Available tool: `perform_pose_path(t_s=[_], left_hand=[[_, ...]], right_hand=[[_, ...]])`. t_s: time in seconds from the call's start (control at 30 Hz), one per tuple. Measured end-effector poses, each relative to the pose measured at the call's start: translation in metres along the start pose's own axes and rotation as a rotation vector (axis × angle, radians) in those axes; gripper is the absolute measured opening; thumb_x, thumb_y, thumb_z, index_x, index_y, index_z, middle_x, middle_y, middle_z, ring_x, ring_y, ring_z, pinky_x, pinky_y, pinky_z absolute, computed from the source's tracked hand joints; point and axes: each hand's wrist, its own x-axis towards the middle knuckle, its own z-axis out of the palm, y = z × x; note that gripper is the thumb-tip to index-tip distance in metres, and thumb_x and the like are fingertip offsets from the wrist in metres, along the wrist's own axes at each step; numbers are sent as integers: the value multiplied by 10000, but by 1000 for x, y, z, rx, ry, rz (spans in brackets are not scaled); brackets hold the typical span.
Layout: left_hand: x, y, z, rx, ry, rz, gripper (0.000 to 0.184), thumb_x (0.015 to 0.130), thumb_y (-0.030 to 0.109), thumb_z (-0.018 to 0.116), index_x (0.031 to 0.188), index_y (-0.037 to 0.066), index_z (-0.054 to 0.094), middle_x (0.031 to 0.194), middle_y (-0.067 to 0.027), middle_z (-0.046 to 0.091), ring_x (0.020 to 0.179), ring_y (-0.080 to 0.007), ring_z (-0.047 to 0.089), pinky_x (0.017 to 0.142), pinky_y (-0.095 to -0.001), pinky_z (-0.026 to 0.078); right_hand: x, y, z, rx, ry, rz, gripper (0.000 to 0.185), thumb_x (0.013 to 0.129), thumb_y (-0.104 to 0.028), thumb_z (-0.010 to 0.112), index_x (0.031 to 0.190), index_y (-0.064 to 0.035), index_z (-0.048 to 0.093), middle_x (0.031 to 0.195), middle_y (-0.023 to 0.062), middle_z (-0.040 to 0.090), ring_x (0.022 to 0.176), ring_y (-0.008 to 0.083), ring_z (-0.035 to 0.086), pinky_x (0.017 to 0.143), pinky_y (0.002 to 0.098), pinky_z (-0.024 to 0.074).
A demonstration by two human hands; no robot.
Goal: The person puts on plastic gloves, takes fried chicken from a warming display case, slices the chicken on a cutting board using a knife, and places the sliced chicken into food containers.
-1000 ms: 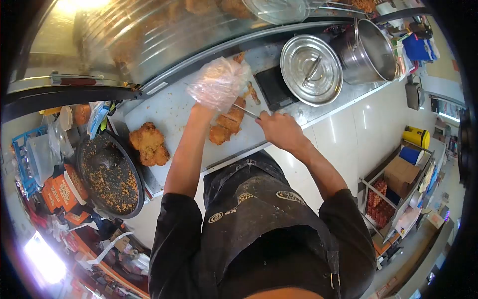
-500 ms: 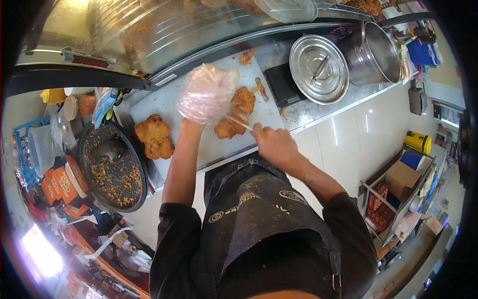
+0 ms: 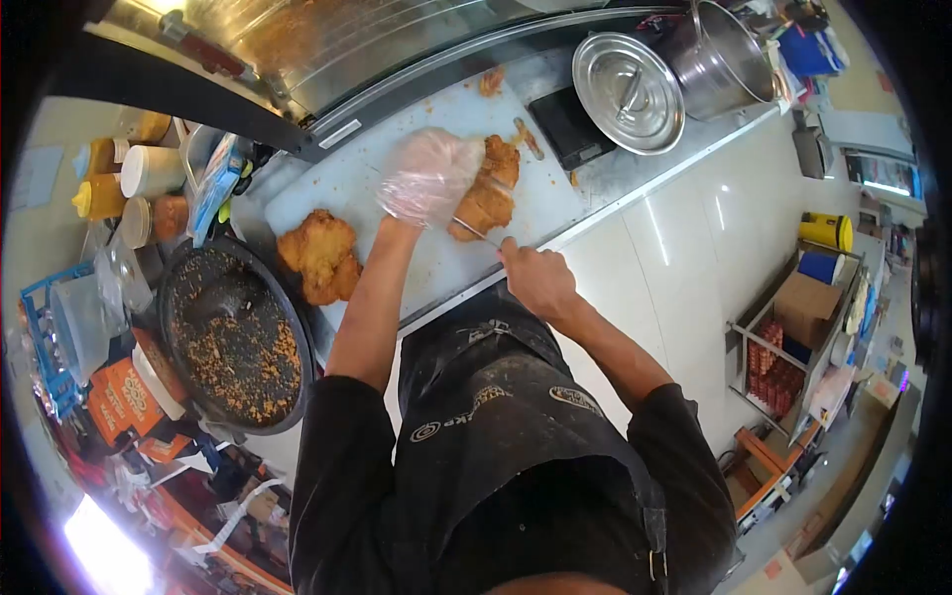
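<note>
A fried breaded cutlet (image 3: pixel 484 206), cut into pieces, lies on a white cutting board (image 3: pixel 540 198). My left hand (image 3: pixel 429 178), in a clear plastic glove, rests against its left side; the fingertips are partly hidden under the film. With my right hand (image 3: pixel 538 284) I grip a knife (image 3: pixel 474 231), its thin blade at the cutlet's lower end. Left of my forearm, a second fried cutlet (image 3: pixel 319 256) sits uncut on the board.
A black round pan (image 3: pixel 233 332) with loose crumbs stands at left. To the right are a black flat device (image 3: pixel 572 129), a steel lid (image 3: pixel 628 91) and a steel pot (image 3: pixel 722 64). Small scraps (image 3: pixel 528 139) lie on the board. A glass display case (image 3: pixel 337 40) borders the far side.
The knife has shifted to the cutlet's lower-left end, and the pieces show clearer gaps. My left hand stays at the cutlet's side. The camera view has shifted slightly.
</note>
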Motion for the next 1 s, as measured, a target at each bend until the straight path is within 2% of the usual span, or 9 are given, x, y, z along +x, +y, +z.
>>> perform_pose_path(t_s=[0.07,0.27,0.47,0.6,0.7,0.8,0.87,0.93,1.0], left_hand=[[4,37,-42,-188,-98,-270,428,896,307,550,566,36,529,563,-153,509,488,-307,482,490,-447,380],[25,-7,4,184,192,386,346,864,255,580,601,33,549,561,-160,538,517,-326,506,501,-457,403],[19,-25,27,346,51,446,193,831,221,545,781,39,583,704,-189,579,668,-350,584,559,-473,461],[29,2,-5,166,-175,62,255,864,247,520,772,22,598,749,-197,602,718,-399,573,663,-500,462],[16,-2,-26,-454,442,199,373,809,341,658,1017,31,646,1093,-211,649,1044,-367,607,934,-422,472],[-23,41,-93,-416,253,271,730,664,398,796,1245,34,545,1375,-212,485,1267,-350,475,1065,-425,366],[-26,36,-97,9,1,453,919,584,430,836,1336,58,462,1445,-214,383,1326,-376,381,1090,-464,312],[-23,33,-87,316,-256,603,1016,523,480,853,1371,102,439,1484,-210,320,1364,-393,309,1103,-496,279],[-15,35,-60,461,-452,714,1013,494,531,845,1356,156,467,1484,-202,311,1374,-397,280,1101,-513,276]], right_hand=[[2,-3,-17,-54,52,-28,248,977,-271,442,918,-38,501,654,183,636,599,388,649,552,492,515],[1,-6,-23,-71,127,18,239,966,-248,460,909,-21,509,667,192,651,611,376,666,547,478,536],[24,10,23,-107,138,6,223,950,-216,472,922,-2,528,695,211,654,642,403,665,577,492,538],[28,14,12,-77,111,0,285,971,-267,449,1001,2,540,737,234,649,695,409,658,630,503,525],[9,11,-18,-56,161,55,300,960,-287,484,931,-2,572,738,216,657,679,394,662,609,500,524],[-27,33,-4,135,281,135,315,958,-299,508,890,1,574,696,172,648,620,337,660,576,462,522],[-49,43,9,505,304,263,332,963,-312,516,863,2,560,645,129,619,553,280,634,533,422,510],[-73,40,21,1076,197,449,356,971,-328,517,835,0,540,590,78,573,482,215,590,474,375,488],[-75,53,84,1131,267,345,377,985,-349,493,822,-10,518,567,39,510,429,140,514,399,319,437]])
